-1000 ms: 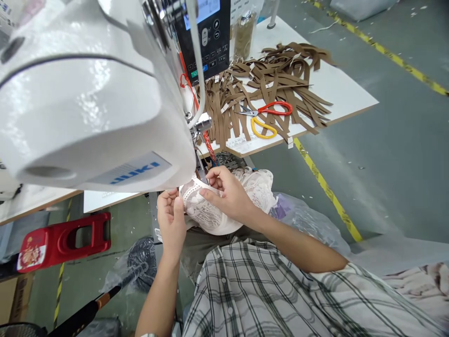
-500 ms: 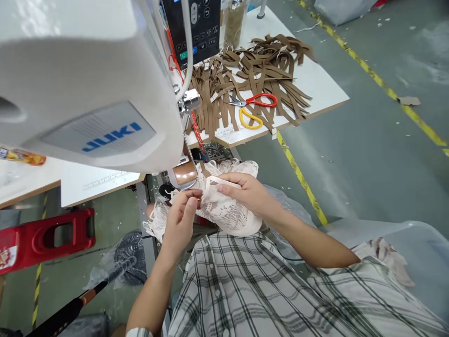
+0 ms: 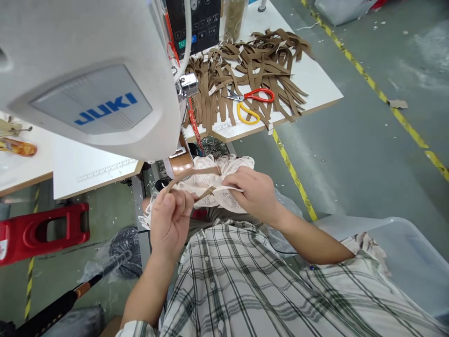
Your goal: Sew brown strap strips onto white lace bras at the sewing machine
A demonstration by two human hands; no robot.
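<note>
My left hand [image 3: 172, 216] is closed on a brown fabric strip [image 3: 198, 172], which bends up from the fingers and runs across to the right. A cream lace garment [image 3: 222, 199] hangs below the sewing machine's small arm [image 3: 181, 164], bunched between my hands. My right hand [image 3: 254, 194] pinches the garment's pale edge, with a thin band of it sticking out past the thumb. A second stretch of brown strip reaches from my left fingers to the lace. Just behind the hands is the white sewing machine head [image 3: 94, 70].
Many brown strips [image 3: 259, 65] lie heaped on the white table [image 3: 315, 93], with red-and-yellow scissors [image 3: 252, 103] on top. A control panel [image 3: 194, 28] stands behind. At left is a red plastic stool [image 3: 45, 229]; at lower right, a clear bin [image 3: 410, 262].
My left hand has moved down and left, drawing the brown strip out so it now shows in a loop. My right hand has shifted slightly on the lace. The whole view has tilted a little.
</note>
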